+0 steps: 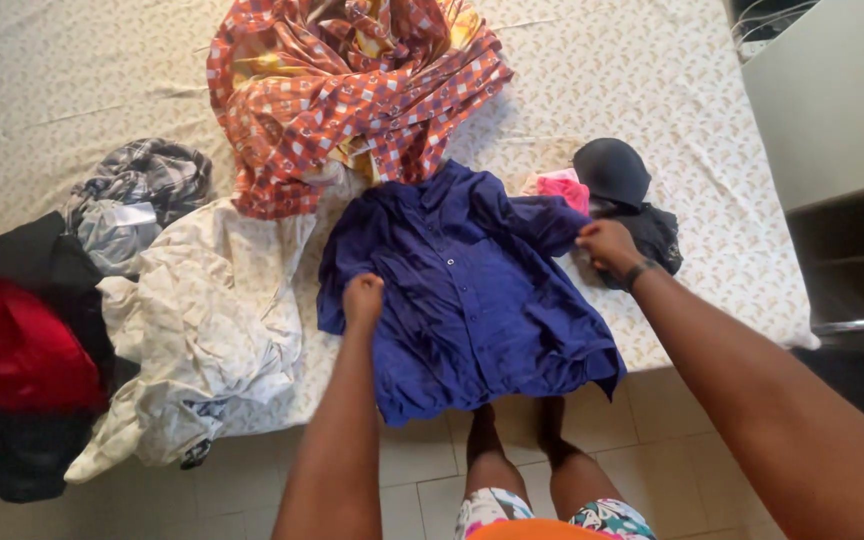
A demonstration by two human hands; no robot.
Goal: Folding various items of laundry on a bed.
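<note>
Blue shirt (pixel 472 300) spread flat at the near edge of the bed (pixel 682 90), both hands on it.

The left hand (pixel 362 298) presses down on the shirt's left side with its grip closed in a fist, while the right hand (pixel 607 243) has its grip pinching the far sleeve end, beside a dark cap (pixel 612 170) and a pink cloth (pixel 564 188). The hem hangs a little over the bed edge. To do this well, I judge the sleeve should be drawn taut and level while the left hand anchors the body (wrinkles near the hem want smoothing too). A white cloth (pixel 202 320) and a checked orange heap (pixel 342 90) lie close by.
</note>
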